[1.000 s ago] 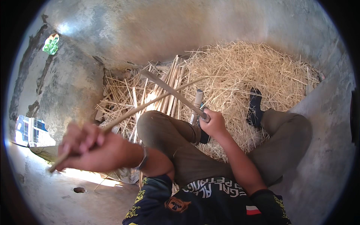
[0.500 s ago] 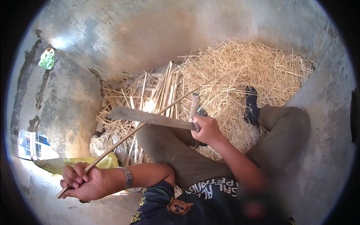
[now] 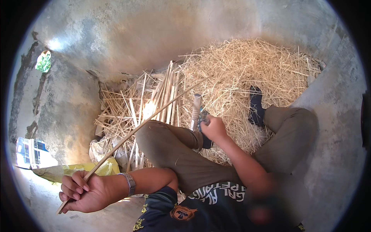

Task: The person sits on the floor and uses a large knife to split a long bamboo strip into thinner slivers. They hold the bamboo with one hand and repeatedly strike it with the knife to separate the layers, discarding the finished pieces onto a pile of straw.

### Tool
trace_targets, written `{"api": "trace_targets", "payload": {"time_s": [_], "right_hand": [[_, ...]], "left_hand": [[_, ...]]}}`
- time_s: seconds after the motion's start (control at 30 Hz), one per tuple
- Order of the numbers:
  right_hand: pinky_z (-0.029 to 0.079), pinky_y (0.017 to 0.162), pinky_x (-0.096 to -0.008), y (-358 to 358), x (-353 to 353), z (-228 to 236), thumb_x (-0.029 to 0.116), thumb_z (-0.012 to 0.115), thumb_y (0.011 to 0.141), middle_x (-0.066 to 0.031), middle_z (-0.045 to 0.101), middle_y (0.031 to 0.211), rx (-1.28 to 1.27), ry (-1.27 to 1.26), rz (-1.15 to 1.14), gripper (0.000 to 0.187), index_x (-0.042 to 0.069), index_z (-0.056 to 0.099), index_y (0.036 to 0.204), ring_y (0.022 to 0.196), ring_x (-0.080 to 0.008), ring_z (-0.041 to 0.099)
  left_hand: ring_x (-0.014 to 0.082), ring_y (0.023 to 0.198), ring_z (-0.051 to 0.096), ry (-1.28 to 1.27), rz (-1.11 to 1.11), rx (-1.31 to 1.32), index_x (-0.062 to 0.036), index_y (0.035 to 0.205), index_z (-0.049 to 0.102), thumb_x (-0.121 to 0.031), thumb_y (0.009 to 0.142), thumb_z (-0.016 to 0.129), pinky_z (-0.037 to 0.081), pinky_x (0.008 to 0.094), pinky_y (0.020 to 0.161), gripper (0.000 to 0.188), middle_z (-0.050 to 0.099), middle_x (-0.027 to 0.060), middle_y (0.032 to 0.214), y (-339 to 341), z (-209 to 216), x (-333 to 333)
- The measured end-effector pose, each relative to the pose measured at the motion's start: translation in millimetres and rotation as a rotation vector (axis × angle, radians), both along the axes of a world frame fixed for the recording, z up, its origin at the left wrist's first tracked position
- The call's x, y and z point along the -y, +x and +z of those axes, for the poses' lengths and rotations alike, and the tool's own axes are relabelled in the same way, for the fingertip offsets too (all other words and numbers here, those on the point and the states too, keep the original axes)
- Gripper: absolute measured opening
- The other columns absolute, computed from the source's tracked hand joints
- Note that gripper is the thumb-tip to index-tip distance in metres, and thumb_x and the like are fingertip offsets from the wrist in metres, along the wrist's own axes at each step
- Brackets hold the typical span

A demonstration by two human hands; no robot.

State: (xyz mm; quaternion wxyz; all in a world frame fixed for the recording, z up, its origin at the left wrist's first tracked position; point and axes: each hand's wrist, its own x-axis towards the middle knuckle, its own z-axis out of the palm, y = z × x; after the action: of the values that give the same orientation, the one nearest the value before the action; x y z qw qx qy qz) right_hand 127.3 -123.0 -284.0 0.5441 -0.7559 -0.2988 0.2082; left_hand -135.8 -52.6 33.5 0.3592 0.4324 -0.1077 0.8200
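My left hand (image 3: 83,191), at lower left, is closed around the lower end of a long, thin bamboo strip (image 3: 127,136). The strip slants up and away to the right, over my bent knee, toward the straw. My right hand (image 3: 215,127) is a closed fist in front of my shin, around the handle of a machete (image 3: 206,121). Only a small dark part by the fist shows; I cannot make out the blade. Just left of that fist stands a short pale rod (image 3: 196,110) with a ringed lower part.
A heap of dry straw (image 3: 239,65) lies against the far wall (image 3: 162,38). Split bamboo pieces (image 3: 168,92) are piled left of it. A yellow sack (image 3: 110,166) lies near my left forearm. My legs (image 3: 170,143) are folded in front, with a dark-socked foot (image 3: 256,106) on the straw.
The machete blade, which pointed left across the bamboo strip, has swung out of clear sight. My right hand has risen slightly; the left keeps its hold on the strip.
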Motion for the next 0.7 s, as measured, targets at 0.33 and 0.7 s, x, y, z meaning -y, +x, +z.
{"api": "trace_targets", "payload": {"time_s": [0.33,0.7], "right_hand": [[0.045,0.053,-0.0426,-3.4,8.7,-30.3,0.017,0.070,0.080,-0.0162,0.054,0.057,0.170,0.050,0.026,0.024,0.004,0.053,0.070,0.056,-0.0366,0.059],[0.054,0.057,-0.0413,-21.1,7.0,36.4,0.021,0.072,0.076,-0.0100,0.064,0.065,0.398,0.258,0.133,0.014,0.010,0.063,0.079,0.059,-0.0305,0.066]], "left_hand": [[0.0112,0.056,0.033,-0.118,0.144,0.079,-0.0063,0.082,0.049,-0.050,0.102,0.053,0.028,0.0225,0.039,0.048,0.033,-0.0010,0.065,12.5,-1.1,1.0],[0.0137,0.058,0.037,-0.153,0.364,0.111,-0.0085,0.084,0.046,-0.060,0.100,0.047,0.029,0.0254,0.045,0.054,0.036,-0.0003,0.064,15.2,-0.8,2.3]]}}
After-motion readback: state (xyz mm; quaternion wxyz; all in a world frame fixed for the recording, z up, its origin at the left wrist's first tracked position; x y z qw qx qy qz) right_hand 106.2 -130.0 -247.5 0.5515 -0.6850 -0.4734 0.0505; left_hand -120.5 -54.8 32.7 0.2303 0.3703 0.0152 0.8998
